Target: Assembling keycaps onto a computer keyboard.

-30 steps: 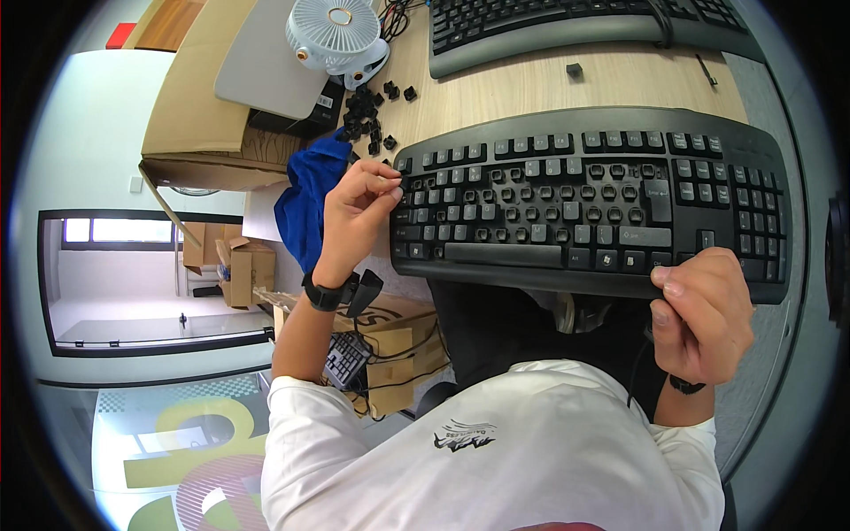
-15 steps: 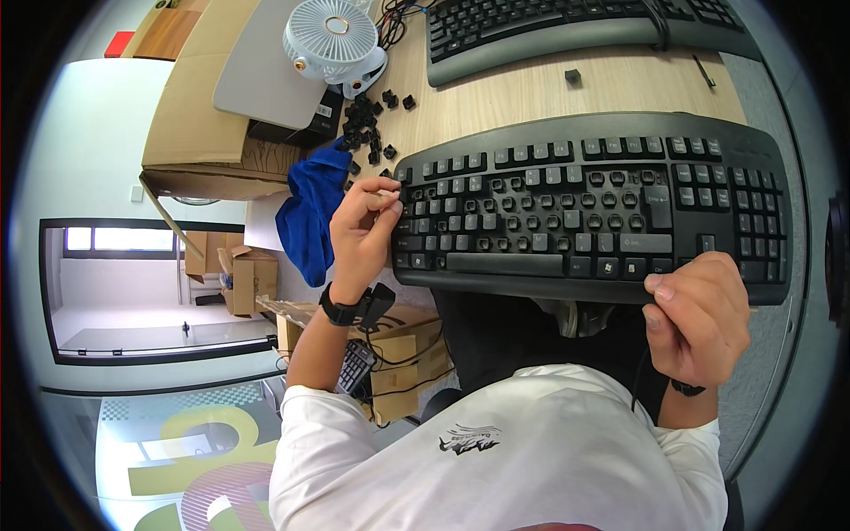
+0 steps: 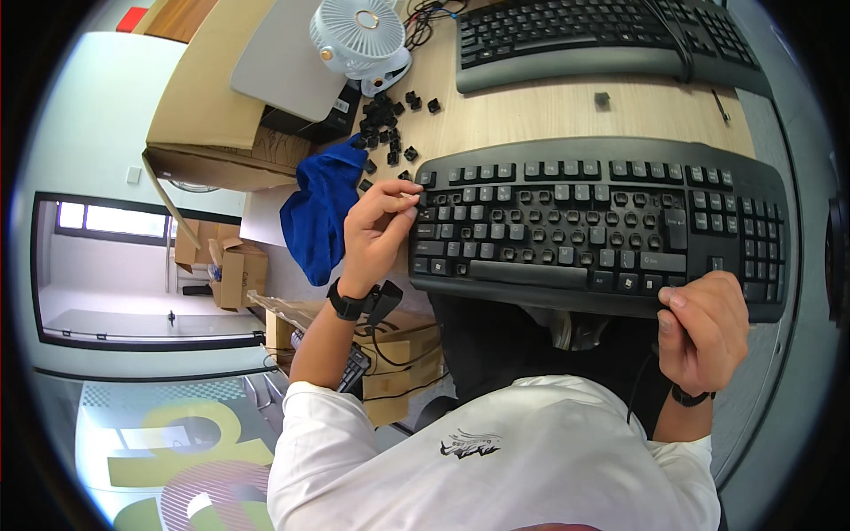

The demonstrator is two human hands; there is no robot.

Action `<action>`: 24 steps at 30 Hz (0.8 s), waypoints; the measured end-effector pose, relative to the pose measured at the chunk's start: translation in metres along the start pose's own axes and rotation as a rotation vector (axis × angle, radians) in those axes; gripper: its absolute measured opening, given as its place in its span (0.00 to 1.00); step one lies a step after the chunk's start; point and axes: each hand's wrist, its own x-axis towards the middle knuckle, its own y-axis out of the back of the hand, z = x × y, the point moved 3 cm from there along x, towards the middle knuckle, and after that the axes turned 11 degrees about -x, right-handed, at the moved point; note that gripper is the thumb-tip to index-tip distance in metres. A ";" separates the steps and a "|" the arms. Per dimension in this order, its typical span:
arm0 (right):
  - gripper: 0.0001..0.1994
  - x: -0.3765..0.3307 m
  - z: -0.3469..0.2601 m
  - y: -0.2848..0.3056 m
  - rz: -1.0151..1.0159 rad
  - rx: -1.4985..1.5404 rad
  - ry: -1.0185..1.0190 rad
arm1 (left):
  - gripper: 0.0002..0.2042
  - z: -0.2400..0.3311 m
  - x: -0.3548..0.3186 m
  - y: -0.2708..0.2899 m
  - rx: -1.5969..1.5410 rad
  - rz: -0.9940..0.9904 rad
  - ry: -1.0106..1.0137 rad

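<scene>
A black full-size keyboard (image 3: 531,296) lies in front of me, its front edge overhanging my lap. Several of its keycaps are off in the middle rows, baring square sockets. At its left edge my left hand (image 3: 379,232) closes thumb and forefinger on the rim. My right hand (image 3: 708,332) is curled, with its fingertips and thumb pinching the front edge near the right side. Beyond the left end, loose black keycaps (image 3: 381,115) lie in a heap. A lone small dark cube (image 3: 602,102) sits behind the keyboard.
A second black keyboard (image 3: 567,53) lies at the back with its cable across it. Far left are a white fan (image 3: 361,35), a blue cloth (image 3: 320,212) and a cardboard box (image 3: 199,115). A thin dark tool (image 3: 721,104) lies right of the cube.
The whole view has shifted and turned slightly, so the tabletop things sit lower and farther right. Both hands keep their places on the keyboard.
</scene>
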 end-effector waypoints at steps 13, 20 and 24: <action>0.06 0.000 -0.006 -0.005 -0.052 -0.067 0.029 | 0.22 -0.006 -0.002 0.006 0.003 0.030 0.123; 0.05 0.001 -0.008 -0.008 -0.053 -0.145 0.004 | 0.16 -0.009 0.000 0.011 0.044 -0.009 0.086; 0.06 -0.001 -0.009 -0.009 -0.050 -0.152 -0.005 | 0.16 -0.007 0.002 0.012 -0.155 0.005 0.157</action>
